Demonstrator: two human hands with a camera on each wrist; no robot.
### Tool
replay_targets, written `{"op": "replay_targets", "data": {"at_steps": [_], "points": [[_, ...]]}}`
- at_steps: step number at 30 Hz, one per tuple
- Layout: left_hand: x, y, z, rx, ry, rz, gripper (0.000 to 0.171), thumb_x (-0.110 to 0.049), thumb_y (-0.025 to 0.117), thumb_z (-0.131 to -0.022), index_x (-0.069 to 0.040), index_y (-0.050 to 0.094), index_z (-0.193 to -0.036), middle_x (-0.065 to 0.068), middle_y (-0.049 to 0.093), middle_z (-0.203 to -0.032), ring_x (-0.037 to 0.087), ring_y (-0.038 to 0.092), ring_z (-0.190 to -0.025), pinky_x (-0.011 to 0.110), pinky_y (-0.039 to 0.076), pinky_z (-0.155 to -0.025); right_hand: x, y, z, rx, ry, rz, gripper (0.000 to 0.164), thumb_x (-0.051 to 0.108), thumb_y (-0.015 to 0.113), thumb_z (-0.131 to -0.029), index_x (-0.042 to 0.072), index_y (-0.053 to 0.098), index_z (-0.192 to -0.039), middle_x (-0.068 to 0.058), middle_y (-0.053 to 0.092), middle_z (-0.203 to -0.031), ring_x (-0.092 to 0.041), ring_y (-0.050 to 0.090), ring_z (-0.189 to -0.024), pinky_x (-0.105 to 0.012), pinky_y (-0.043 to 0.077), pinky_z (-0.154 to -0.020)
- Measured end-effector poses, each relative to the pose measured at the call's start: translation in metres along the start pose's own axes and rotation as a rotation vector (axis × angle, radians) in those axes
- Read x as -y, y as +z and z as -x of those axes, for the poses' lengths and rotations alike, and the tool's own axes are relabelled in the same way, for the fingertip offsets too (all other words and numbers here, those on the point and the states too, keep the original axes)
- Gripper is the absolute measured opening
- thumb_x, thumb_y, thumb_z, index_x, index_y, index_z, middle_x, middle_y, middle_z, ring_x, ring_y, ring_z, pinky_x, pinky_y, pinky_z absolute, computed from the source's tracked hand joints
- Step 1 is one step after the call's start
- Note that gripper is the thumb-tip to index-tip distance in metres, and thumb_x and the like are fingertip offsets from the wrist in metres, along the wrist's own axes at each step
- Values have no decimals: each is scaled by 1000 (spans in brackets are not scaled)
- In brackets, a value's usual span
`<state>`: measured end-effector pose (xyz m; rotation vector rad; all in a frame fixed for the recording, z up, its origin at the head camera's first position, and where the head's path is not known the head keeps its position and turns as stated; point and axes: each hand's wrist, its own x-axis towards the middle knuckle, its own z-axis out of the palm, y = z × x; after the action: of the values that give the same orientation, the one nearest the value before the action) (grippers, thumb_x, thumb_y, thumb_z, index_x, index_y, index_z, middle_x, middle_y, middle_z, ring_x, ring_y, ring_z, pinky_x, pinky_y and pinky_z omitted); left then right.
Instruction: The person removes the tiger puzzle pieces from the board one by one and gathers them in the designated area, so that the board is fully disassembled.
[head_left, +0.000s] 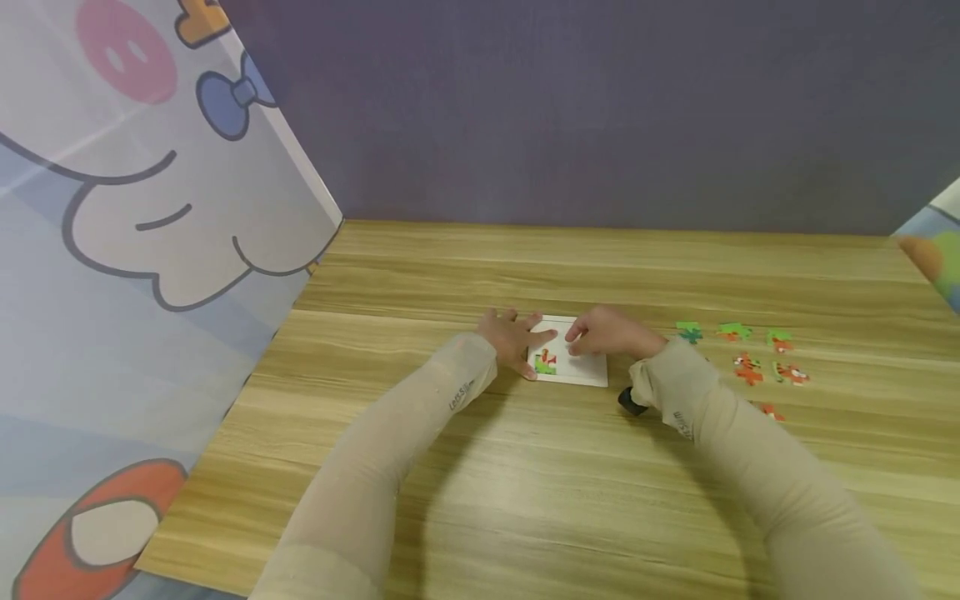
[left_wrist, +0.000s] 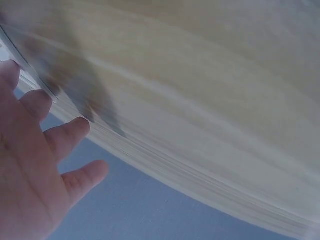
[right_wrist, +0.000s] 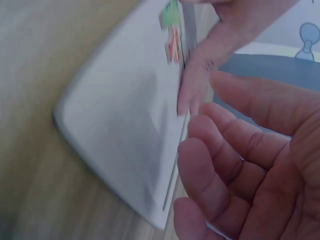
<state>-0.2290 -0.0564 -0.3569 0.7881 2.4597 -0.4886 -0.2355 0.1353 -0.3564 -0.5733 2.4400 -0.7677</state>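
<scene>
A white puzzle board [head_left: 588, 371] lies on the wooden table, also seen as a pale panel [right_wrist: 120, 110] in the right wrist view. In its lower left corner sits a green and red jigsaw piece [head_left: 546, 362]. My left hand [head_left: 513, 340] rests at the board's left edge with fingers spread; several of its fingers [left_wrist: 67, 137] show in the left wrist view. Over the board's right half is my right hand [head_left: 606, 332], its fingers loosely bent. In the right wrist view, nothing shows between that hand's thumb and fingers [right_wrist: 200, 160].
Several loose jigsaw pieces [head_left: 748, 369], green and orange, lie on the table [head_left: 525, 492] to the right of the board. A dark grey panel [head_left: 600, 117] stands along the table's far edge. A wall with cartoon prints [head_left: 150, 242] borders the left side.
</scene>
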Motion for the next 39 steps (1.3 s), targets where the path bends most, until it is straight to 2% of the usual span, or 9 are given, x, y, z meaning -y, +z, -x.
{"op": "replay_targets", "data": {"at_steps": [6,10,15,22,24,28,32,39], "points": [[-1,-1,2,-22,-5,35,87,-67,49,-83,-42,5,-153,-7,1,-160,29,14,-145,52,17,-114,7,11,-5,-2,-45,40,30,10,67,-84,-6,68,-110,-18,68,-109,-26,64,-93,-40,53,-80],[-1,-1,5,-44,-5,86,90,-64,53,-82,-38,6,-154,-3,3,-161,29,13,-145,53,15,-114,11,17,-7,17,-43,55,32,9,68,-83,-8,68,-110,-19,67,-112,-26,65,-94,-40,53,-81],[-1,-1,8,-58,-13,115,93,-63,55,-82,-33,5,-155,2,4,-161,27,11,-146,53,15,-114,15,23,-9,48,18,86,39,9,68,-84,-7,64,-119,-13,68,-105,-19,57,-78,-35,49,-76],[-1,-2,9,-53,-21,90,94,-65,53,-82,-29,7,-155,2,5,-161,26,12,-146,51,17,-114,19,28,-9,38,-7,150,42,10,70,-83,-3,63,-122,-19,62,-122,-25,59,-94,-44,48,-88],[-1,-2,9,-52,-23,80,94,-66,53,-82,-29,7,-155,2,5,-161,26,12,-145,51,17,-114,20,29,-10,36,-4,151,42,9,70,-83,-3,63,-122,-18,64,-117,-22,57,-84,-43,48,-86],[-2,-2,7,-49,-23,68,95,-67,52,-82,-29,6,-155,1,6,-161,26,12,-145,50,18,-114,20,29,-9,31,-8,146,42,9,71,-83,-4,63,-122,-16,65,-114,-17,54,-77,-41,49,-85],[-1,-2,7,-54,-12,58,95,-67,52,-82,-28,7,-155,-1,5,-161,25,11,-146,51,18,-114,19,29,-8,31,-9,139,43,10,71,-83,-4,62,-122,-13,67,-104,-16,52,-72,-38,48,-81],[0,-2,7,-50,15,66,96,-65,54,-81,-26,7,-155,-1,2,-160,26,6,-146,53,15,-114,15,26,-7,-7,-41,67,28,10,68,-86,-2,63,-111,-5,65,-84,-15,51,-66,-32,46,-68]]}}
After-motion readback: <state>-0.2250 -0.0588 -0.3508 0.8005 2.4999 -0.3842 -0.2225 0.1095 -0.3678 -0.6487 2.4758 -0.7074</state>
